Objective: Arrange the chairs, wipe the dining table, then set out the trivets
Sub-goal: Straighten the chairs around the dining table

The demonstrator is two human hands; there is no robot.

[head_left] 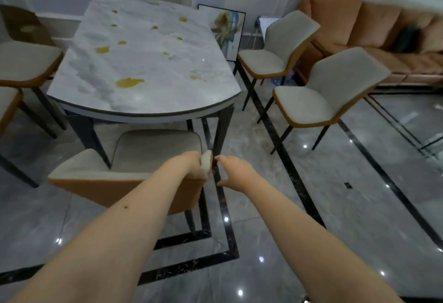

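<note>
The left hand [191,165] grips the near chair [134,159] by its backrest corner. The right hand [236,171] hangs loose beside it, holding nothing.

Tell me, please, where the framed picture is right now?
In the head view, the framed picture leans against the wall beyond the dining table, on its right side, left of the nearer grey chair.

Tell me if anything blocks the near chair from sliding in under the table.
Nothing visible lies between them. The near chair, gripped by the left hand at its backrest corner, already faces the table, between its dark legs. The right hand hovers beside it.
</note>
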